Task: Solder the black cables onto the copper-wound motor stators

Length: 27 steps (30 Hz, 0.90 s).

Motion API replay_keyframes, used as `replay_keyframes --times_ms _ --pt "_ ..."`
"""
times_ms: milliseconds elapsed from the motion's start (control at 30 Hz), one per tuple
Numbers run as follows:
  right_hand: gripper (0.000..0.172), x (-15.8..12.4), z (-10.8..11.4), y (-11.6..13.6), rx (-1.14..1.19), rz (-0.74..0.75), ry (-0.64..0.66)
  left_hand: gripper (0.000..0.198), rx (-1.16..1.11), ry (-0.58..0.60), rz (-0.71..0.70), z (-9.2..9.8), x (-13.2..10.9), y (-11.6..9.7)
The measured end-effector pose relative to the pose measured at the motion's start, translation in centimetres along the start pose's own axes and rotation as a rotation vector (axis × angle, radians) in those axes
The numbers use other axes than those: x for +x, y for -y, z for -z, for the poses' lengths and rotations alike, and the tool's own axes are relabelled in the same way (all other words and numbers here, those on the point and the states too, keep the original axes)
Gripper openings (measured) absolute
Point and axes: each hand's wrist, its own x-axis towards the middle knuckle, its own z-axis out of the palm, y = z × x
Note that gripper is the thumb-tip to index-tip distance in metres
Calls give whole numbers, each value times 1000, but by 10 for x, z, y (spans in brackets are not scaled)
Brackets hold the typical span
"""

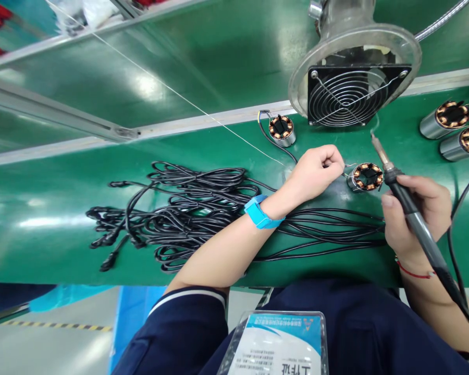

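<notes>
My left hand (pixel 316 166), with a blue wristband, is closed in a pinch on a thin wire. A bright tip pokes from its fingertips beside a motor stator (pixel 367 177) with copper windings. What else those fingers may hold is hidden. The stator stands on the green bench between my hands, its short leads toward my left hand. A soldering iron (pixel 406 203) is gripped in my right hand (pixel 418 219), its tip pointing up and away, apart from the stator. A wisp of smoke rises at the tip.
Coiled black cables (pixel 195 208) cover the left and middle bench. A second stator (pixel 282 130) with a cable stands behind. A fume extractor (pixel 347 99) with a fan grille hangs above. Several stators (pixel 445 119) stand at right. A thin pale strand (pixel 180 94) slants down from upper left.
</notes>
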Motion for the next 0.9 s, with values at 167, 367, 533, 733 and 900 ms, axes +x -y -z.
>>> replay_keyframes --times_ms 167,367,533,733,900 --pt "47 -5 -6 -2 40 -64 30 15 22 -7 2 0 0 -2" --pt "41 -2 -12 4 7 -121 76 16 49 -6 -20 0 0 -3" --pt "55 1 -14 -2 -98 -96 249 15 69 -6 -45 0 0 -3" --pt "49 6 -13 0 -158 -62 328 13 103 -11 -64 1 -1 -2" --pt "45 5 -12 0 -107 -80 258 10 108 -1 -71 2 -4 -4"
